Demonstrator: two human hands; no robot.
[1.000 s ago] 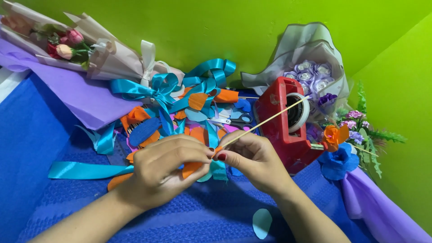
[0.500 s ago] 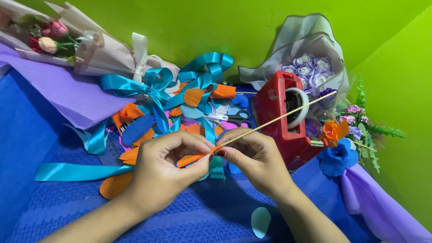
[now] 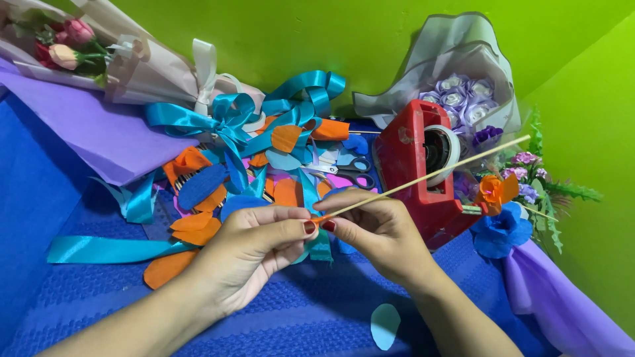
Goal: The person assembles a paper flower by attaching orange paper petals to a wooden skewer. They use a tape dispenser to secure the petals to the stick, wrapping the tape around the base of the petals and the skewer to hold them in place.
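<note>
Stick pinched by both hands over blue cloth, green wall behind.

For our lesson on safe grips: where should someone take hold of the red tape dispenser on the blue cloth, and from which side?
Grip the red tape dispenser by its broad body, coming down from above and from the left. Its right face holds the tape roll, and the thin stick held by the left hand and right hand slants across it, so that side is probably awkward.
</note>
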